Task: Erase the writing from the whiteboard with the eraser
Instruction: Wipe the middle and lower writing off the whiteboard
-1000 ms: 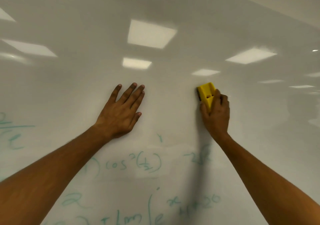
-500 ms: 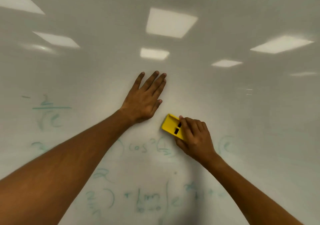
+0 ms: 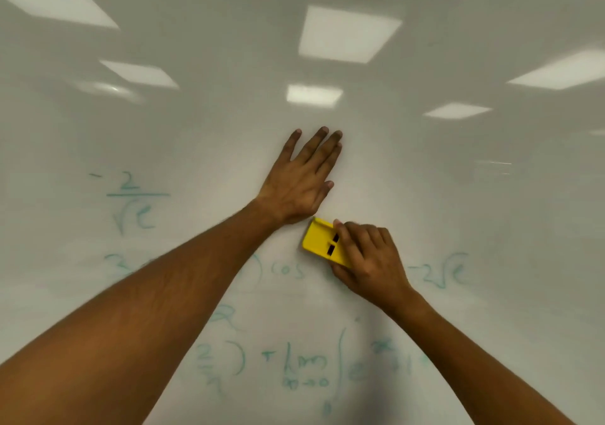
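Observation:
A glossy whiteboard [image 3: 458, 212] fills the head view. Faint green maths writing [image 3: 131, 202] covers its lower half, with more lines below my arms. My right hand [image 3: 370, 261] grips a yellow eraser [image 3: 319, 239] and presses it flat on the board, right over the "cos" line. The eraser's top corner almost touches the heel of my left hand [image 3: 301, 182], which lies flat on the board with its fingers spread and holds nothing. My left forearm hides part of the writing.
Ceiling lights reflect as bright rectangles [image 3: 347, 33] in the board's upper half. A term with a square root [image 3: 442, 272] stands to the right of my right hand.
My right hand has carried the eraser down and left, from the blank area to a spot just under my left hand. Part of the fraction after "cos" now looks wiped or covered.

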